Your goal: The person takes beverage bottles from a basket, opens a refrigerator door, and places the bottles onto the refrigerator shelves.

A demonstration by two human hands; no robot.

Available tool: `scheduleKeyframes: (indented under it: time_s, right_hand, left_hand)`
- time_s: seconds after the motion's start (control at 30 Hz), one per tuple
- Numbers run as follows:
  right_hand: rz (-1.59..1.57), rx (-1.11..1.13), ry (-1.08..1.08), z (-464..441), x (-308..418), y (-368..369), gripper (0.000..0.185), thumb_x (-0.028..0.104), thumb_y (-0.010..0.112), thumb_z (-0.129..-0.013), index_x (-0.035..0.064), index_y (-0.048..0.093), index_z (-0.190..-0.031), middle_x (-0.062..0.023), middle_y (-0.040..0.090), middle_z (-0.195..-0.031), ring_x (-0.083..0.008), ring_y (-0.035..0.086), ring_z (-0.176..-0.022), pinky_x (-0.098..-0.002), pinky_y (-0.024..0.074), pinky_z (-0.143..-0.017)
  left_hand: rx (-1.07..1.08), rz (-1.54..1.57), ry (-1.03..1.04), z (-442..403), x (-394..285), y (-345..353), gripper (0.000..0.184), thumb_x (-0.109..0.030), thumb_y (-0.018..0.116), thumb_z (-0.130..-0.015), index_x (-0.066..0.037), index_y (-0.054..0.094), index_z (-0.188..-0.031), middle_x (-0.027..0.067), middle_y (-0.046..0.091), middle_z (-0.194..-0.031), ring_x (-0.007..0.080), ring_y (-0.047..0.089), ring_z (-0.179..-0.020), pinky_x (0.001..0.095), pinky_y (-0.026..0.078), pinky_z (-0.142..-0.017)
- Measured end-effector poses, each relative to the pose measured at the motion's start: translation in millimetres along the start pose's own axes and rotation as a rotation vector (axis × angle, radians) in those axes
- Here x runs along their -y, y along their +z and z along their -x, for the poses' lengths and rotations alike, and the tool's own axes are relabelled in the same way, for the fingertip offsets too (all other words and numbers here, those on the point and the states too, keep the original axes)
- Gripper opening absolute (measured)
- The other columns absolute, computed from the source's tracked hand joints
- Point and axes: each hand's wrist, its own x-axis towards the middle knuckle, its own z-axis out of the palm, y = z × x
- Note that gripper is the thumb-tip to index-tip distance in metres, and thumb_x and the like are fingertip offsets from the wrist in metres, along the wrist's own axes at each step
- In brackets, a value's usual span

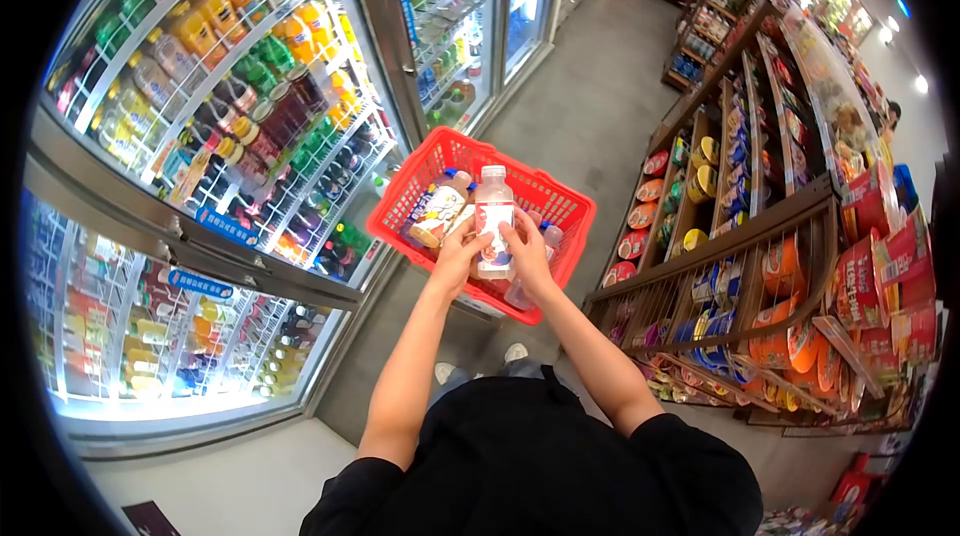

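From afar I have the left hand (460,255) and right hand (530,248) gripping the bottle (493,212), fingers closed around it, over the basket (547,198) between its far and near edges, where uneven pressure could, I judge, drop it onto other bottles (436,212).

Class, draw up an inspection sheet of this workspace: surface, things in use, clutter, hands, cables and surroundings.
Surface: grey floor; what supports the red basket cannot be told.
Things in use: a capped clear bottle, red-and-white label, held above the basket.
Clutter: other bottles packed inside the basket.
Hands: left hand and right hand both grip the clear bottle, one at each side.
Cables: nothing seen.
Surroundings: lit drinks coolers on the left, brown shelves of packaged goods on the right.
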Motion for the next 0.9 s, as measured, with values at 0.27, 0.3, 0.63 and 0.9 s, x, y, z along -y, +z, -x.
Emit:
scheduleKeyframes:
  time_s: [0.27, 0.3, 0.63, 0.9]
  right_hand:
    - [-0.048, 0.366, -0.099, -24.5, 16.8, 72.6, 0.061, 0.021, 0.059, -0.100, 0.0046, 0.032, -0.152, -0.0108, 0.051, -0.138, -0.0159, 0.052, -0.120, -0.0307, 0.0466, -0.097]
    - [-0.048, 0.413, -0.087, -21.3, 19.1, 84.2, 0.061, 0.021, 0.059, -0.100, 0.0046, 0.032, -0.152, -0.0108, 0.051, -0.138, -0.0159, 0.052, -0.120, -0.0307, 0.0466, -0.097]
    - [0.033, 1.061, -0.061, 5.2, -0.9, 207.9, 0.075, 0.018, 0.071, -0.091, -0.0022, 0.029, -0.151, -0.0136, 0.050, -0.140, -0.0198, 0.053, -0.122, -0.0337, 0.0447, -0.101]
    - [0.058, 1.246, -0.077, 51.0, 22.2, 305.2, 0.081, 0.011, 0.076, -0.085, 0.0017, 0.030, -0.151, -0.0085, 0.049, -0.140, -0.0182, 0.049, -0.125, -0.0335, 0.0456, -0.102]
  left_hand:
    - [-0.190, 0.010, 0.280, 36.0, -63.7, -23.2, 0.070, -0.008, 0.067, -0.091, -0.001, 0.030, -0.150, 0.0137, 0.056, -0.133, 0.0199, 0.054, -0.123, 0.0340, 0.046, -0.102]
    - [-0.231, 0.015, 0.305, 45.0, -66.5, -31.9, 0.070, -0.008, 0.067, -0.091, -0.001, 0.030, -0.150, 0.0137, 0.056, -0.133, 0.0199, 0.054, -0.123, 0.0340, 0.046, -0.102]
    - [-0.612, 0.001, 0.641, 164.2, -102.4, -96.4, 0.069, -0.011, 0.066, -0.092, -0.002, 0.032, -0.151, 0.0091, 0.058, -0.131, 0.0183, 0.056, -0.118, 0.0332, 0.047, -0.096]
    - [-0.655, -0.011, 0.788, 239.6, -154.0, -133.1, 0.066, -0.010, 0.064, -0.092, -0.003, 0.035, -0.151, 0.0068, 0.058, -0.131, 0.0170, 0.055, -0.119, 0.0340, 0.041, -0.102]
